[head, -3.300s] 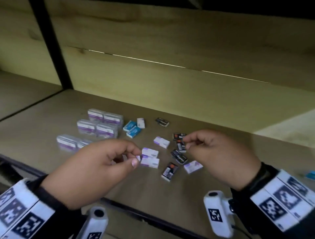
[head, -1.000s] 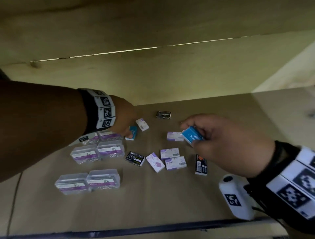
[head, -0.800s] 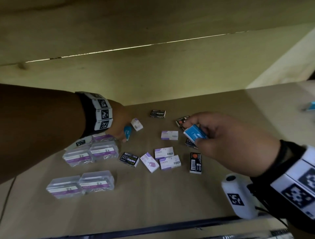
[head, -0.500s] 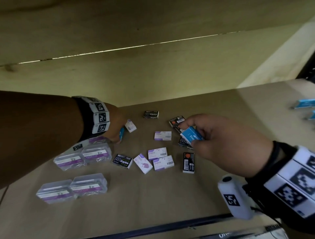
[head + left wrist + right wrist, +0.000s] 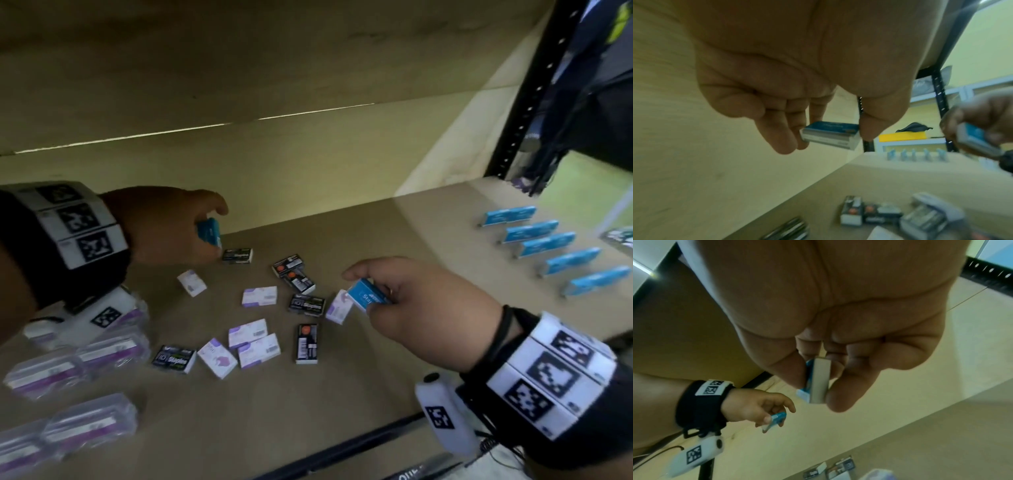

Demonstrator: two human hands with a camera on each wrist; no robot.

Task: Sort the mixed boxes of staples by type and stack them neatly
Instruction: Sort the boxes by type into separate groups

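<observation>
My left hand (image 5: 171, 226) pinches a blue staple box (image 5: 208, 231) between thumb and fingers, lifted above the shelf near the back wall; the left wrist view shows that box (image 5: 830, 134) up close. My right hand (image 5: 421, 308) grips a second blue staple box (image 5: 365, 296) above the scattered pile, and it shows edge-on (image 5: 817, 381) in the right wrist view. On the brown shelf (image 5: 342, 404) lie several small white-and-purple boxes (image 5: 259, 296) mixed with black boxes (image 5: 307, 305). Several blue boxes (image 5: 537, 247) stand in a row at the far right.
Clear plastic cases with purple labels (image 5: 89, 425) sit at the left front of the shelf. A black perforated upright (image 5: 527, 102) bounds the shelf at the right. The wooden back wall (image 5: 274, 164) rises close behind the boxes. A dark rail (image 5: 342, 448) marks the front edge.
My left hand has lifted a blue box off the shelf and moved right. The right hand still holds its blue box. The view has swung right, showing the row of blue boxes.
</observation>
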